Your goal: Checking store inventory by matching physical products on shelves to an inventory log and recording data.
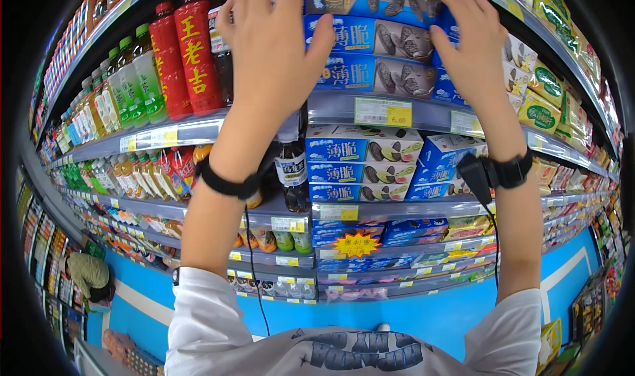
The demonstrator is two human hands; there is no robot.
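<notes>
Both of my hands are raised to an upper shelf, on either side of a stack of blue cookie boxes (pixel 354 75) with dark cookies pictured on them. My left hand (pixel 281 35) is open, its thumb overlapping the left end of the stack; some fingertips are cut off by the upper frame edge. At the right end, my right hand (pixel 466 42) is open too, with spread fingers and its thumb by the middle box. The top cookie box (pixel 370 2) lies between the hands, tilted slightly. Whether the fingers press on it, I cannot tell.
Red bottles (pixel 198 65) and green-capped bottles (pixel 147 78) stand left of my left arm. Below are more cookie boxes (pixel 364 154) and a dark drink bottle (pixel 291 171). Packaged snacks (pixel 539 111) fill the right side. A person (pixel 89 277) crouches at far left on the blue floor (pixel 297 316).
</notes>
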